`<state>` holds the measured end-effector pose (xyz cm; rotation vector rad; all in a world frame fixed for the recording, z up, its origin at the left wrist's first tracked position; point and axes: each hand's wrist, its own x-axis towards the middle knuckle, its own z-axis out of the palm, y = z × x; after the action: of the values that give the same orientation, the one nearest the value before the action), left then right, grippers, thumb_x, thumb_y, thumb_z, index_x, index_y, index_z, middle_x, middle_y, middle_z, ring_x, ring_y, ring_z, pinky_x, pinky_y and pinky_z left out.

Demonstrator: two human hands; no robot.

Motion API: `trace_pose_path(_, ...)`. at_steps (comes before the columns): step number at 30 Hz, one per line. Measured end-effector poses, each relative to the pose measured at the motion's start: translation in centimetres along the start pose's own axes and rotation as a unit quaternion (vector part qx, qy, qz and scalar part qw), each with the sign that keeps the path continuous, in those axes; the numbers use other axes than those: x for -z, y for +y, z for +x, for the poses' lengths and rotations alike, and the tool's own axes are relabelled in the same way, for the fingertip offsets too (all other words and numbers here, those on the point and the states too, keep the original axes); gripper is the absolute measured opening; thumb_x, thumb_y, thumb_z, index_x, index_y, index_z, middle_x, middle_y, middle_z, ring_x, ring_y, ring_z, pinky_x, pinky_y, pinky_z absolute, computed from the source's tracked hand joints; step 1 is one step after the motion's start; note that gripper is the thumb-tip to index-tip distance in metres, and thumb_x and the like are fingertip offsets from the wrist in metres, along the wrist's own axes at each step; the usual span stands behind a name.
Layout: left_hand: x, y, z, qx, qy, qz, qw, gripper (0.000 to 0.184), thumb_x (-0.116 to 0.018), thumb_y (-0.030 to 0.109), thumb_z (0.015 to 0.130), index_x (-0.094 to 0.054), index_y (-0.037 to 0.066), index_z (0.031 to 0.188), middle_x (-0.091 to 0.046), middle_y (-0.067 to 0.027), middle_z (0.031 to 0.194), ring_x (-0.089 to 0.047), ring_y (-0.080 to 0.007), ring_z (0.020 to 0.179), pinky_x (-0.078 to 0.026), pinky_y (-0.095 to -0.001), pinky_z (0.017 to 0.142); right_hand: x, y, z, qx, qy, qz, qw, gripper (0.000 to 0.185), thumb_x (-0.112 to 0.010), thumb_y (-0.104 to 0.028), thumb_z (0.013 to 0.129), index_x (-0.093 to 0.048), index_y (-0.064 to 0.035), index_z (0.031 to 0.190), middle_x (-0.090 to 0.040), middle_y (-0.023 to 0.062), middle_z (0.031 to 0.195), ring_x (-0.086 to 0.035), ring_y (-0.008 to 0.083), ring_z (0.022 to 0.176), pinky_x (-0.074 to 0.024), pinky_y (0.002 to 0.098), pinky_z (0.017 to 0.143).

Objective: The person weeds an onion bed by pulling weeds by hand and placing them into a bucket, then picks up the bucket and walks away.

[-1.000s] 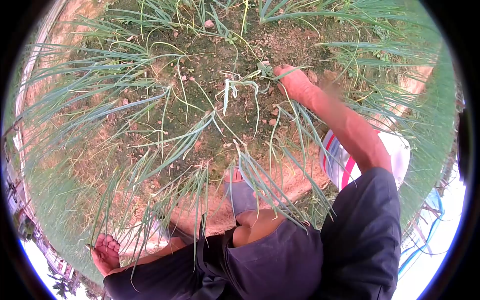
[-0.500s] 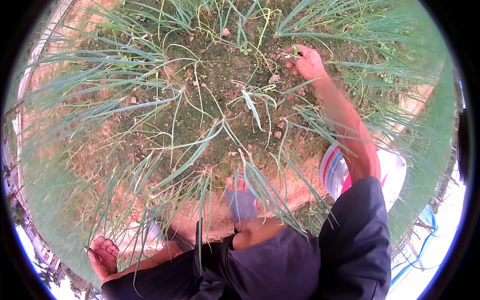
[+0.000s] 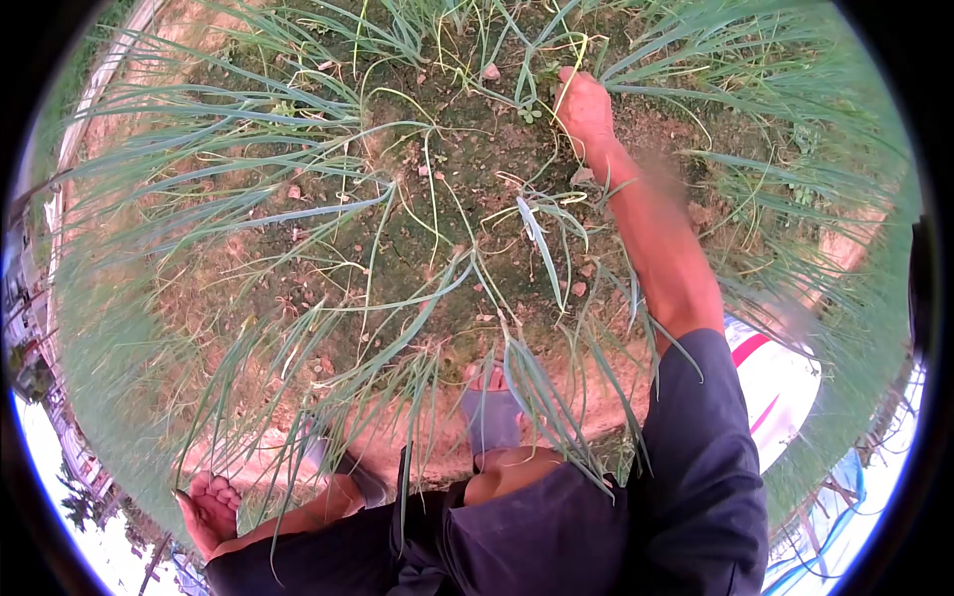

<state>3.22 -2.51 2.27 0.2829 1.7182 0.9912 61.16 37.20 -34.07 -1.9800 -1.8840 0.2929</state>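
Note:
My right hand (image 3: 584,107) reaches forward to the soil with its fingers closed. Its back faces me and hides most of the grip; small green weed leaves (image 3: 550,71) show by the fingertips. Close by stand thin green onion plants (image 3: 527,99) and a low clover-like weed (image 3: 530,115). At lower left, my left hand (image 3: 211,509) is palm up beside the onion leaves, its fingers loosely curled and the thumb apart. Nothing shows in its palm.
Onion plants (image 3: 537,372) with long drooping leaves surround me. Brown soil (image 3: 417,214) holds small stones. A white sack-like container with red stripes (image 3: 780,382) stands right of my right arm. My bare foot (image 3: 487,377) is among the front plants.
My right hand has moved forward and slightly left, down to the soil, from where it held up small weed leaves. The view has shifted a little; my left hand stays much the same.

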Motion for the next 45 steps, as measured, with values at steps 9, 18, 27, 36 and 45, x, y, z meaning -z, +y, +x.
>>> trace_pose_path(9, -0.4, 0.2, 0.4, -0.006, -0.022, 0.001, 1.0, 0.059, -0.038, 0.057, 0.097, -0.057, 0.004, 0.118, -0.064, -0.0107, 0.1, -0.064, -0.0206, 0.085, -0.054, -0.0348, 0.074, 0.0, 1.1, -0.9, -0.041, 0.015, 0.055, 0.998, 0.012, -0.056, -0.013, 0.082, -0.058, -0.0015, 0.087, -0.063, 0.024, 0.087, -0.061, 0.0429, 0.084, -0.0484, 0.0483, 0.077)
trace_pose_path(18, 0.0, -0.1, 0.6, -0.012, -0.014, -0.002, 1.0, 0.06, -0.038, 0.058, 0.097, -0.057, 0.004, 0.117, -0.065, -0.0115, 0.099, -0.065, -0.0208, 0.084, -0.054, -0.0349, 0.074, 0.3, -0.4, 0.7, -0.083, -0.016, 0.007, 0.996, 0.014, -0.057, -0.012, 0.081, -0.059, 0.0011, 0.086, -0.064, 0.0269, 0.081, -0.063, 0.0448, 0.08, -0.0507, 0.0496, 0.076)
trace_pose_path(27, -1.3, 0.3, 0.5, 0.003, 0.002, -0.003, 1.0, 0.06, -0.039, 0.058, 0.097, -0.057, 0.004, 0.116, -0.064, -0.0099, 0.096, -0.063, -0.0201, 0.082, -0.053, -0.0342, 0.074, 0.5, -0.4, 1.8, 0.013, -0.087, -0.123, 0.988, 0.009, -0.055, -0.009, 0.083, -0.056, -0.0015, 0.088, -0.063, 0.0226, 0.086, -0.064, 0.0404, 0.079, -0.052, 0.0487, 0.071)
trace_pose_path(36, -0.1, 0.2, 0.6, 0.003, -0.044, -0.001, 0.999, 0.058, -0.043, 0.056, 0.096, -0.056, 0.006, 0.121, -0.065, -0.0111, 0.104, -0.064, -0.0218, 0.088, -0.053, -0.0337, 0.077, 3.5, -0.9, -1.3, -0.156, 0.022, 0.239, 0.958, 0.017, -0.051, -0.017, 0.086, -0.056, -0.0009, 0.09, -0.063, 0.0173, 0.067, -0.064, 0.0294, 0.06, -0.0507, 0.0395, 0.064)
trace_pose_path(45, -0.6, 0.4, 1.3, -0.012, -0.074, -0.001, 0.997, 0.057, -0.044, 0.053, 0.097, -0.055, 0.004, 0.123, -0.065, -0.0134, 0.106, -0.065, -0.0231, 0.089, -0.053, -0.0352, 0.078, 2.7, -1.8, 0.4, -0.015, -0.077, -0.043, 0.996, 0.013, -0.055, -0.011, 0.084, -0.059, -0.001, 0.092, -0.065, 0.0222, 0.08, -0.067, 0.0352, 0.078, -0.0539, 0.0408, 0.071)
